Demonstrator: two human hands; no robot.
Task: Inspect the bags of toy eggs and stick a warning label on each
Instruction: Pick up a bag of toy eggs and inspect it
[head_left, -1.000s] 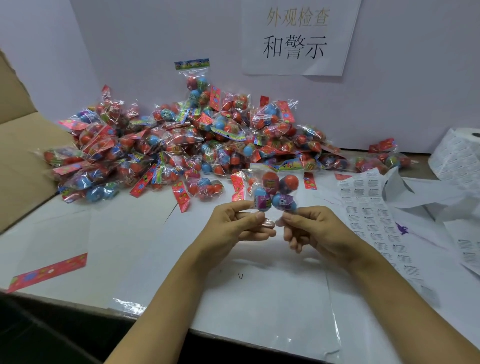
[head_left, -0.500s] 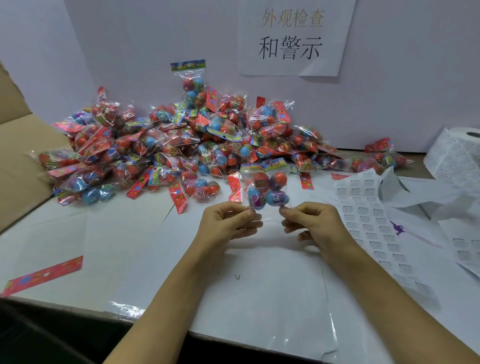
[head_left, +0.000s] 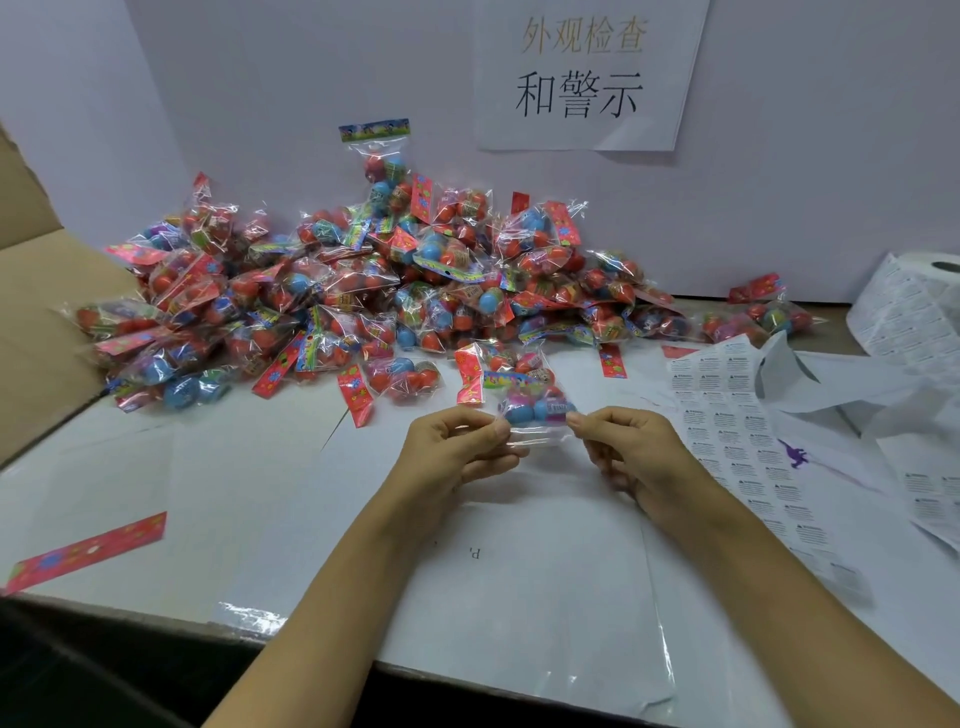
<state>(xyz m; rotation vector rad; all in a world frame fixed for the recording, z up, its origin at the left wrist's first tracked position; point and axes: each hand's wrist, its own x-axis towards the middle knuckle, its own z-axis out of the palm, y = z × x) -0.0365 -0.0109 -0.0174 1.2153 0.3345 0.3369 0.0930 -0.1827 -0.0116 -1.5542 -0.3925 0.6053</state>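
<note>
Right now you pinch one bag of toy eggs (head_left: 532, 402) by its lower clear edge, left hand (head_left: 457, 452) on one corner, right hand (head_left: 631, 452) on the other, so the bag stands up and away from your grip, header card farthest. The label sheets (head_left: 727, 415) lie just beyond your right hand, the nearer one for a sticker. Their print is too small to read. The wall sign (head_left: 587, 73) reads 外观检查 和警示. Unchecked bags (head_left: 337, 296) heap behind.
</note>
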